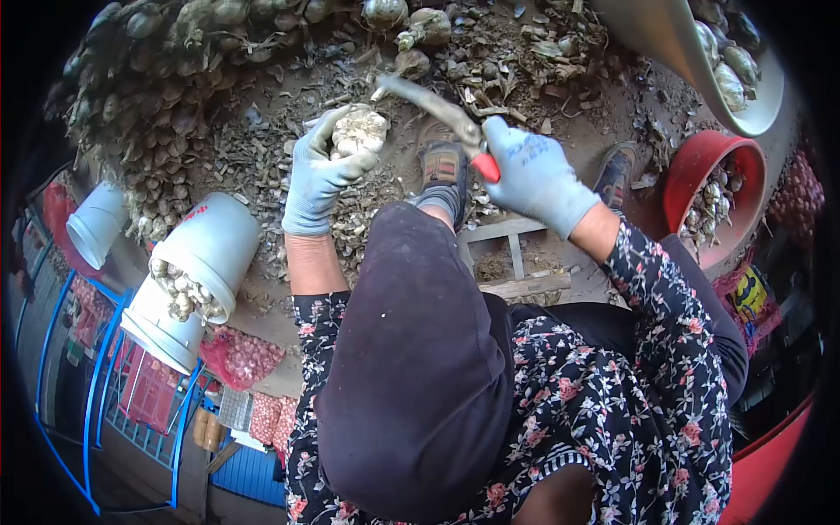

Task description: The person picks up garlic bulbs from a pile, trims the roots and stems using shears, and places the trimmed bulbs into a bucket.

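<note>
My left hand [325,175], in a grey-white glove, is closed around a pale garlic bulb [360,131], its thumb and fingers pressing on the sides. My right hand [535,175], in a similar glove with blue print on it, grips the red handle of a curved knife [431,103]. The long grey blade points up and left, apart from the bulb and slightly blurred. Dry garlic husks and cut stems [258,144] lie on the ground beneath both hands.
A heap of garlic [149,96] rises at upper left. White buckets [210,241] stand at left, one with bulbs at its mouth. At right are a red tub [678,179] and a cream container [674,52], both holding garlic. Filled mesh sacks [241,357] sit lower left beside a blue metal frame [90,394].
</note>
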